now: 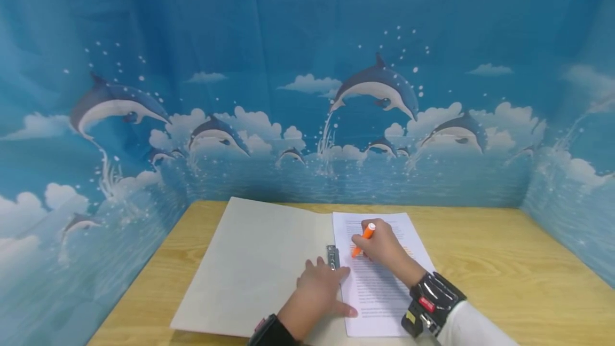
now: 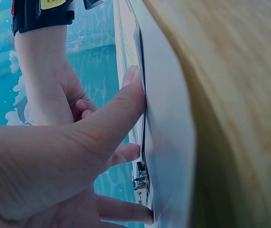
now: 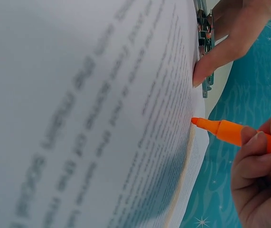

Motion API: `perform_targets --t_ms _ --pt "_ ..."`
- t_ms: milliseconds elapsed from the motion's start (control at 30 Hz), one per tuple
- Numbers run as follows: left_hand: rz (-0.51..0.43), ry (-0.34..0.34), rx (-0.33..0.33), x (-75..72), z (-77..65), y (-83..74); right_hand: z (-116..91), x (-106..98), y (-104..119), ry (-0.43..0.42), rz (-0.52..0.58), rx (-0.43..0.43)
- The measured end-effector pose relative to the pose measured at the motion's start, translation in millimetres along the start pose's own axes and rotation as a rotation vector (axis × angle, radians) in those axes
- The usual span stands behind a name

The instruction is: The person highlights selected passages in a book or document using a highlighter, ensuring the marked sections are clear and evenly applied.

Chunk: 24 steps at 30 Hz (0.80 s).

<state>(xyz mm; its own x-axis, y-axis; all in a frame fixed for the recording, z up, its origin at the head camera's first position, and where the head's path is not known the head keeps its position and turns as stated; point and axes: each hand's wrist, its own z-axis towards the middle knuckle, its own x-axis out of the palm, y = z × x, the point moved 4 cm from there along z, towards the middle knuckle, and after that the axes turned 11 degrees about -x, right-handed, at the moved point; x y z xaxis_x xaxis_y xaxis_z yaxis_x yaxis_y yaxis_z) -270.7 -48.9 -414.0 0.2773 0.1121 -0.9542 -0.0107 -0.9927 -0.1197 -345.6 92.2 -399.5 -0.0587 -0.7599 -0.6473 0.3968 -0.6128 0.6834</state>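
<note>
My right hand pinches an orange highlighter, its tip down at the left side of a printed sheet. In the right wrist view the highlighter meets the paper at a line of text, beside orange marking. Orange-marked lines also show around my right hand in the head view. My left hand lies with fingers spread, thumb and index fingertip on the sheet's left edge. Under and beside it is an open cream folder, whose metal clip stands at the sheet's left edge.
The folder and sheet lie on a wooden table. A blue curtain printed with dolphins hangs behind and at both sides. Black bands with devices sit on both wrists.
</note>
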Motion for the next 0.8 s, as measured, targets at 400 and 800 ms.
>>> perform_targets --t_ms 400,800 --pt "-0.001 -0.006 -0.005 -3.0 -3.6 -0.1 1.3 -8.6 -7.6 -0.014 -0.037 -0.02" --pt "-0.012 -0.015 0.013 -2.1 -3.1 0.1 -3.5 -20.1 -15.3 -0.016 -0.065 -0.001"
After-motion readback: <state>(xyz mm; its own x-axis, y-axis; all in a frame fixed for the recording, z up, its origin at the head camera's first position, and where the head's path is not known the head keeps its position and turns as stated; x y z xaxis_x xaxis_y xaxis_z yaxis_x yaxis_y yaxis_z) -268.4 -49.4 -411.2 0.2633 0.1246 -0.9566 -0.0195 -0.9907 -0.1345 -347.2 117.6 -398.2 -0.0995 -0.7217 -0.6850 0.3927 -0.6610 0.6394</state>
